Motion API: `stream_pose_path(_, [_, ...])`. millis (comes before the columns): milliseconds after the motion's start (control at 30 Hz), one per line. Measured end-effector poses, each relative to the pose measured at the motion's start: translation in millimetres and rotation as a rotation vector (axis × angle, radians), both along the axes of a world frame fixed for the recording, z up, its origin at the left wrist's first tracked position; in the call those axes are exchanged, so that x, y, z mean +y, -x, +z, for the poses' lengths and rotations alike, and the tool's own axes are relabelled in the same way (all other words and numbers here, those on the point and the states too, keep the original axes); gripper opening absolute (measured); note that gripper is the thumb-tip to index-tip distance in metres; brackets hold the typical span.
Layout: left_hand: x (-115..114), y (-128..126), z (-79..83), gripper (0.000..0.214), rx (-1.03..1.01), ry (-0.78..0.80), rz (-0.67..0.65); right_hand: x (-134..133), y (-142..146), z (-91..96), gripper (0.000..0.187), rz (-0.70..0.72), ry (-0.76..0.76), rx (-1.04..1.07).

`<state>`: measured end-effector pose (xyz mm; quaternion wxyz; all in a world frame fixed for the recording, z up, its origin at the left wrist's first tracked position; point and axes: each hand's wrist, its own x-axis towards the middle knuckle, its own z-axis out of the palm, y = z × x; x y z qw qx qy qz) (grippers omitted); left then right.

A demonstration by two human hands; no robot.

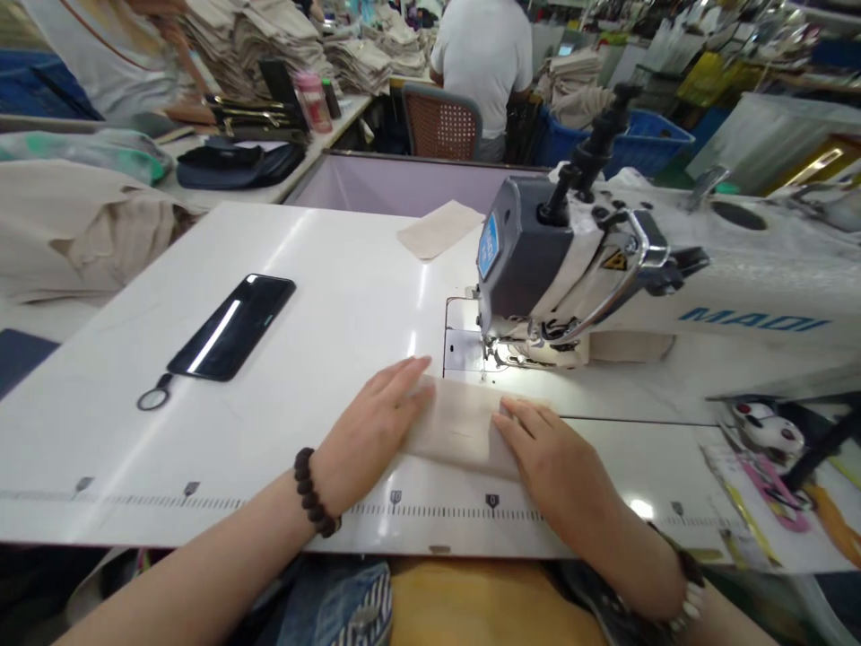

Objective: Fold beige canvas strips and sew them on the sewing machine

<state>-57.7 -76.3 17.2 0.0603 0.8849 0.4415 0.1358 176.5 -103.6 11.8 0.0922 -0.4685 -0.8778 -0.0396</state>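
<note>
Beige cloth strip (461, 429) lies flat on the white bench (302, 269), just in front of the sewing machine (571, 269) and its presser foot (501, 354). The left hand (369, 431) rests open on the strip's left end and the right hand (544, 458) on its right end, both spread flat and pressing, with neither pinching the cloth. The hands hide parts of the strip, and lamp glare makes the needle hard to make out. Ruler markings (269, 507) run along the bench's near edge. A black phone (232, 327) lies at middle left, and a loose cloth piece (440, 229) lies near the far edge. A beige fabric heap (73, 233) is cut off by the left side of the frame. At top center, a seated person (484, 72) faces away beyond stacked cloth bundles (282, 54) and a blue crate (625, 139).
</note>
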Motion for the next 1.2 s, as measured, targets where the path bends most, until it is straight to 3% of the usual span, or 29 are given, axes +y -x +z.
stream_pose_path(67, [3,-9,1.9,0.033,0.044,0.034,-0.171,1,11,5.4,0.029,-0.07,0.071,-0.012])
stream_pose_path(100, [4,-15,2.8,0.034,0.068,0.066,-0.186,0,17,7.2,0.038,-0.106,0.096,-0.031])
stream_pose_path(200, [3,-32,2.4,0.029,0.132,0.098,-0.08,-5,30,5.5,0.053,-0.206,0.117,-0.078])
stream_pose_path(367, [-5,-43,-17.6,0.049,0.094,-0.014,0.007,-17,29,-13.1,0.05,-0.267,0.042,-0.008])
stream_pose_path(567, [-3,-31,-39.4,0.069,0.159,-0.108,0.007,-23,18,-19.2,0.056,-0.279,0.103,0.043])
stream_pose_path(700, [0,-10,-35.4,0.082,0.22,-0.133,0.099,-24,17,-18.9,0.056,-0.274,0.118,0.062])
stream_pose_path(800, [-9,5,-25.7,0.072,0.218,-0.202,0.157,-24,18,-21.5,0.058,-0.272,0.11,0.071])
stream_pose_path(867, [-17,7,-18.5,0.049,0.205,-0.206,0.024,-25,19,-21.1,0.061,-0.275,0.099,0.068])
stream_pose_path(933, [-20,4,-12.8,0.04,0.203,-0.151,-0.15,-26,18,-16.8,0.059,-0.291,0.102,0.062])
stream_pose_path(967, [-18,1,-10.9,0.039,0.202,-0.12,-0.183,-25,16,-12.9,0.054,-0.295,0.115,0.057])
stream_pose_path(1033, [-5,-5,-8.7,0.037,0.197,-0.086,-0.114,-20,11,-3.0,0.04,-0.267,0.155,0.042])
stream_pose_path(1100, [17,-12,-7.5,0.041,0.195,-0.072,-0.029,-9,2,7.3,0.029,-0.169,0.185,0.023])
stream_pose_path(1200, [53,-25,-3.8,0.049,0.259,-0.058,-0.037,18,-10,17.9,0.027,0.034,0.195,-0.026])
